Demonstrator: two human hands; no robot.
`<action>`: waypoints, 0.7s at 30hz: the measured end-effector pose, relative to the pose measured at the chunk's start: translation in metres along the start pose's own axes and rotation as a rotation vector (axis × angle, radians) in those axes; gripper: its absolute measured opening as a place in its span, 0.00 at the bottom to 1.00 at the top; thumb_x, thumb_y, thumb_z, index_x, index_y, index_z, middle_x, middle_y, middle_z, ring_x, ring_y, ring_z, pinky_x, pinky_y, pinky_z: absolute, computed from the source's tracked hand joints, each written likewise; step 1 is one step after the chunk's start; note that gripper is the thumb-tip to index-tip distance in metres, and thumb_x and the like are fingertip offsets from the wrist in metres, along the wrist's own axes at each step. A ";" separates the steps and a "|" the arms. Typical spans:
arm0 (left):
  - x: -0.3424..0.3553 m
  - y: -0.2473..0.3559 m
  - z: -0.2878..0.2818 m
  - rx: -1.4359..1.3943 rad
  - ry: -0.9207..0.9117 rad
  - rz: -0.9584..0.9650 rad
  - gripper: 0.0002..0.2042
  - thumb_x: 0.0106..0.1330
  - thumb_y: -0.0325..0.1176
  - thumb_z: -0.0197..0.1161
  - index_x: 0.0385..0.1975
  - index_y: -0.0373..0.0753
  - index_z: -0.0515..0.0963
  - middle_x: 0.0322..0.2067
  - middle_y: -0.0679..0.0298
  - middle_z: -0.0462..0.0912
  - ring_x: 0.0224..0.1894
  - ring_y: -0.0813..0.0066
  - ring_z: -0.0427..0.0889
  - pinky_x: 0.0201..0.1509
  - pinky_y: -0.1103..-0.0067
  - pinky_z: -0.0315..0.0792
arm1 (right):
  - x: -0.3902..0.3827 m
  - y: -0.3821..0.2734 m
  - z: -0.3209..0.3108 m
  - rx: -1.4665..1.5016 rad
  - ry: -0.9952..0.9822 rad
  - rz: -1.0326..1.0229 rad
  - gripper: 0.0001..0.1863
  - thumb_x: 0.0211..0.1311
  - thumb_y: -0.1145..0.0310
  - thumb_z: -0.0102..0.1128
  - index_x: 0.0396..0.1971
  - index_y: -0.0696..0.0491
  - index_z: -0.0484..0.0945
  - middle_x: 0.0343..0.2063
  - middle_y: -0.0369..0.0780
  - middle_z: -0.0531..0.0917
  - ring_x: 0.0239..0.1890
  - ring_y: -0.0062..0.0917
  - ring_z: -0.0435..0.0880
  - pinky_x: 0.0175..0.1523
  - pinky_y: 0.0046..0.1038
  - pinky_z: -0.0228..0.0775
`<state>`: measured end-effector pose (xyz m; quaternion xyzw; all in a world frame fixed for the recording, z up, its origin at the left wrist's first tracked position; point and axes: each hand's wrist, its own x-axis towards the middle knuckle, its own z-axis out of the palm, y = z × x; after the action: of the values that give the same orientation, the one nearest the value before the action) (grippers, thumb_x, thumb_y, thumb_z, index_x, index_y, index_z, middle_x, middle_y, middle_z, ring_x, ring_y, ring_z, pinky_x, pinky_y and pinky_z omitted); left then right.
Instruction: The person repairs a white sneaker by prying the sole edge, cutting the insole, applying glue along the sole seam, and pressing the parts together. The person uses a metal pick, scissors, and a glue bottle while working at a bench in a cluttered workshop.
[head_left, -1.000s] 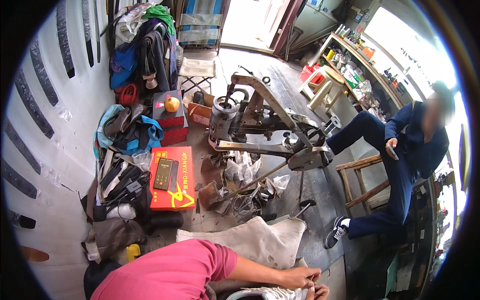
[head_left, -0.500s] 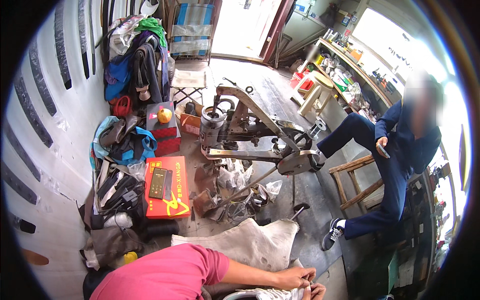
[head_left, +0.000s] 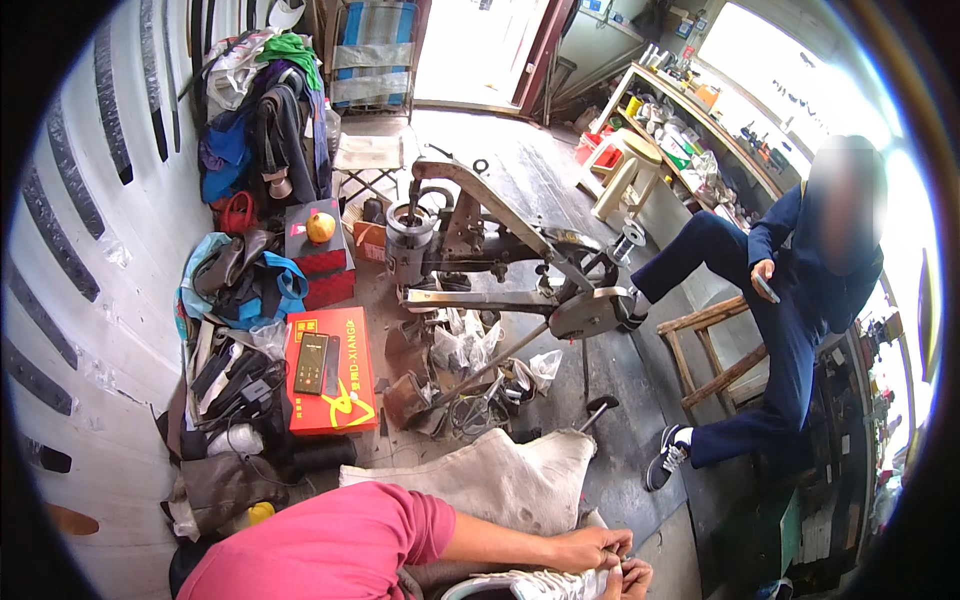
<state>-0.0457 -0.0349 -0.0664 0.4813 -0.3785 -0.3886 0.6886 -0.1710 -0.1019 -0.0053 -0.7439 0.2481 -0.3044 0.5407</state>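
A white lace-up shoe (head_left: 535,585) lies at the lower edge, partly cut off by the frame. My left hand (head_left: 585,549) reaches over it from the left, with a pink sleeve (head_left: 330,535) on that arm. Its fingers are pinched together at the shoe's right end. Close against them is my right hand (head_left: 632,577), also closed, coming up from the lower edge. What the fingertips of both hands hold is too small to make out. A pale cloth (head_left: 500,480) spreads just beyond my left forearm.
A metal hand-cranked sewing machine (head_left: 480,240) stands ahead. To its left, a phone (head_left: 313,364) lies on a red box (head_left: 345,410), near heaped bags. At right a person in dark blue (head_left: 790,290) sits holding a phone, one foot by the machine's wheel (head_left: 592,313).
The view has shifted slightly, and more of the shoe's laces show now. My hands stay together at the shoe's end, fingers pinched, with only small movement.
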 end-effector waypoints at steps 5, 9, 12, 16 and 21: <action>-0.003 0.002 -0.001 -0.019 -0.009 0.006 0.09 0.69 0.25 0.60 0.45 0.35 0.69 0.34 0.62 0.76 0.41 0.75 0.71 0.47 0.72 0.69 | 0.000 0.001 0.002 0.000 -0.011 -0.037 0.17 0.68 0.81 0.64 0.29 0.52 0.63 0.35 0.36 0.72 0.40 0.24 0.71 0.54 0.26 0.68; -0.002 0.002 0.001 -0.034 -0.002 -0.045 0.08 0.69 0.23 0.59 0.44 0.35 0.69 0.34 0.64 0.74 0.41 0.76 0.70 0.47 0.73 0.69 | -0.002 0.006 -0.004 -0.029 -0.065 -0.046 0.12 0.70 0.80 0.62 0.34 0.53 0.65 0.39 0.37 0.74 0.44 0.24 0.74 0.56 0.27 0.70; -0.002 0.001 0.001 -0.035 0.000 -0.034 0.08 0.69 0.23 0.59 0.44 0.35 0.69 0.34 0.64 0.74 0.41 0.75 0.70 0.48 0.73 0.69 | -0.003 0.008 -0.004 -0.040 -0.046 -0.046 0.11 0.71 0.81 0.61 0.35 0.53 0.66 0.40 0.37 0.75 0.45 0.25 0.74 0.57 0.27 0.70; 0.000 -0.001 0.001 -0.027 0.002 -0.034 0.08 0.69 0.23 0.59 0.44 0.35 0.69 0.35 0.63 0.75 0.42 0.74 0.71 0.49 0.72 0.69 | -0.003 0.007 -0.007 -0.071 -0.039 -0.017 0.11 0.71 0.80 0.61 0.35 0.53 0.66 0.40 0.38 0.75 0.45 0.25 0.74 0.57 0.27 0.70; -0.001 0.000 0.000 -0.006 0.008 -0.035 0.09 0.68 0.26 0.60 0.44 0.35 0.70 0.34 0.62 0.76 0.41 0.76 0.71 0.48 0.73 0.70 | 0.004 0.016 -0.006 -0.084 0.035 -0.009 0.15 0.63 0.77 0.61 0.29 0.53 0.61 0.35 0.35 0.70 0.33 0.18 0.62 0.40 0.20 0.56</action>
<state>-0.0463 -0.0345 -0.0660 0.4873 -0.3660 -0.3998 0.6847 -0.1731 -0.1139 -0.0188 -0.7616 0.2667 -0.3090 0.5033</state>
